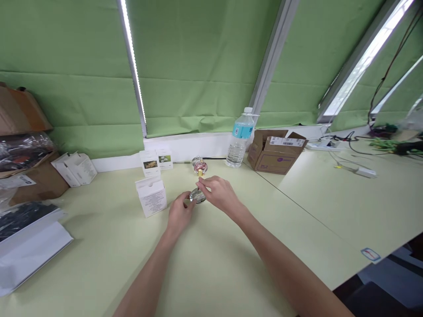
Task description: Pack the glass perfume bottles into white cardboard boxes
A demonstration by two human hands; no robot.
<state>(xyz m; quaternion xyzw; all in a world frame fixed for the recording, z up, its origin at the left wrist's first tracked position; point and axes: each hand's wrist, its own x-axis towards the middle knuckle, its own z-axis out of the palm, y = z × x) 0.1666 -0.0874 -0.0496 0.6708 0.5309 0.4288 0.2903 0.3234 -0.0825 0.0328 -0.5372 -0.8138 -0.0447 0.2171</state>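
Note:
A small clear faceted glass bottle [197,196] is at the middle of the table, tilted, with its neck hidden by fingers. My left hand [180,212] is closed around its left side, thumb and fingers on the glass. My right hand [220,192] pinches at the bottle's top; what lies between those fingertips is too small and covered to make out. Just behind stands a pinkish round glass bottle [200,166] with a gold neck piece [200,173] toward me. Left of my hands stands a white carton [151,198] with printed text.
Behind the carton are two white boxes with pictures [150,164]. A water bottle [238,140] and an opened brown box [276,154] stand at the back. Cardboard boxes [39,176] and a white tray [36,255] are left; cables and a power strip [325,144] lie right.

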